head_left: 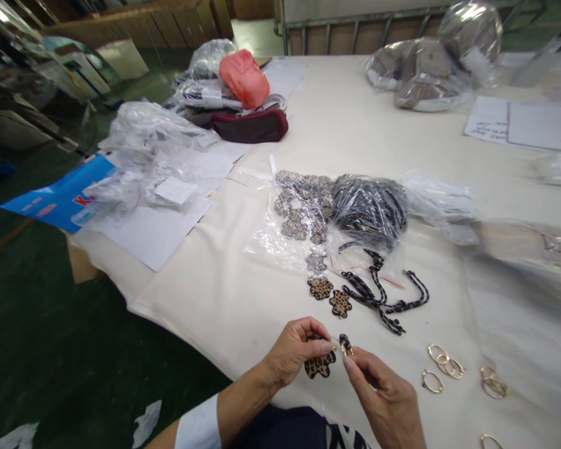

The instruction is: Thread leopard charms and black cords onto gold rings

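My left hand point(292, 352) pinches a leopard-print flower-shaped charm point(318, 366) at the table's near edge. My right hand point(383, 396) pinches a small black-and-white cord loop with a gold ring point(345, 344), held right against the charm. Two more leopard charms point(330, 295) lie on the cloth just beyond my hands. Beside them lie loose black-and-white cords point(383, 298). Several gold oval rings point(444, 365) lie to the right of my right hand.
A clear bag of charms point(299, 209) and a bag of cords point(369, 209) sit mid-table on the cream cloth point(224, 293). Plastic bags, white papers point(154, 231), a red cap point(244, 78) and bagged caps point(421, 75) lie farther back. Green floor lies left.
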`<action>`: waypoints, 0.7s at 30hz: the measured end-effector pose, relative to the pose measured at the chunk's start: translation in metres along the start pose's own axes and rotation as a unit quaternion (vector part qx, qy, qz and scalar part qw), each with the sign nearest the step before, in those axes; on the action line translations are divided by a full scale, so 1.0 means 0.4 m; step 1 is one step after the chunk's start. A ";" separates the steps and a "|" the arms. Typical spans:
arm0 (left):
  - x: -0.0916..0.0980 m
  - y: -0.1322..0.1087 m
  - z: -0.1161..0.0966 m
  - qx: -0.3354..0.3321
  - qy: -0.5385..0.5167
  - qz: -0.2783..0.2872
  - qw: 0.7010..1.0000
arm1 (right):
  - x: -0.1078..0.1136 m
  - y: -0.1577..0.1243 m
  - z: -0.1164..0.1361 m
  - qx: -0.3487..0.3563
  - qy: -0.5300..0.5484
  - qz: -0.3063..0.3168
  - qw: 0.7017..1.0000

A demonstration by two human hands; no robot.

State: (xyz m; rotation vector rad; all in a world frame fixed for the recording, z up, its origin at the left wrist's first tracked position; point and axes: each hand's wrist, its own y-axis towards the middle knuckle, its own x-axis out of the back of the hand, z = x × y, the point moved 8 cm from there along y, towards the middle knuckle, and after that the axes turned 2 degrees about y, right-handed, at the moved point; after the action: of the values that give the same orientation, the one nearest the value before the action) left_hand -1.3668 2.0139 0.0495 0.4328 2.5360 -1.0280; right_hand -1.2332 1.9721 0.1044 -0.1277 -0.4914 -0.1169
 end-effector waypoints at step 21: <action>0.002 -0.002 -0.015 -0.020 0.059 0.023 0.998 | -0.031 -0.015 0.030 0.061 -0.062 0.001 0.996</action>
State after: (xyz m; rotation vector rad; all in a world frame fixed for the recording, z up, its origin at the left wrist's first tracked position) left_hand -1.3690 2.0178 0.0535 0.5543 2.6322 -0.9600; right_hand -1.2505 1.9692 0.1097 -0.0165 -0.6201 -0.0767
